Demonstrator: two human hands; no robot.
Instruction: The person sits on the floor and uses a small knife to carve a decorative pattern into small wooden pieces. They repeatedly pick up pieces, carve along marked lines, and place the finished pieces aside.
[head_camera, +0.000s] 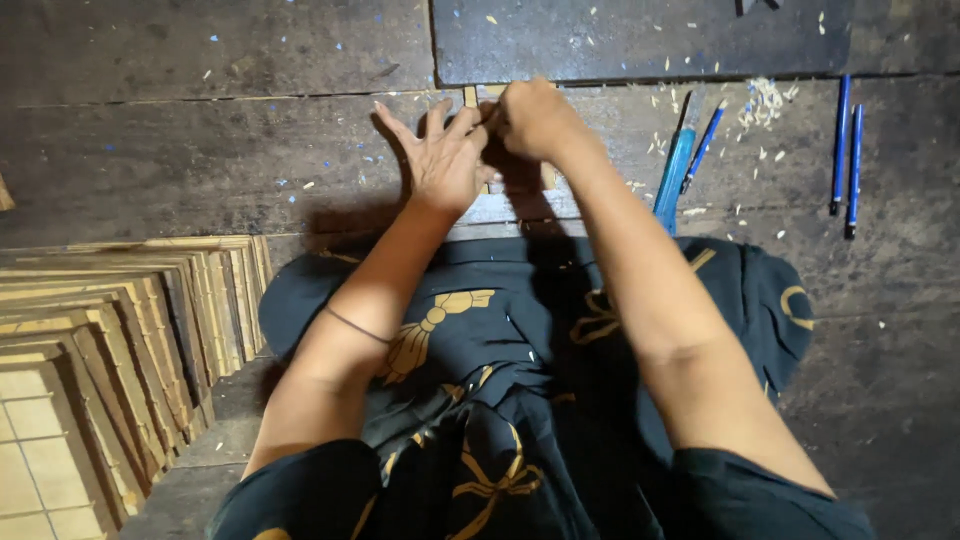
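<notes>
I sit on a dark wooden plank floor with a black cloth with gold bows (500, 340) over my lap. My left hand (437, 150) lies flat, fingers spread, pressing a small pale wooden piece (470, 97) to the floor. Right beside it, my right hand (535, 118) is closed in a fist around a thin tool whose tip meets the piece; the tool itself is mostly hidden by the fingers. Both hands touch each other over the piece.
A stack of pale wooden slatted panels (120, 340) stands at my left. A light blue tool (675, 175) and a blue pen (705, 145) lie right of my arm; two more blue pens (846, 150) lie farther right. Wood shavings (765, 100) are scattered around.
</notes>
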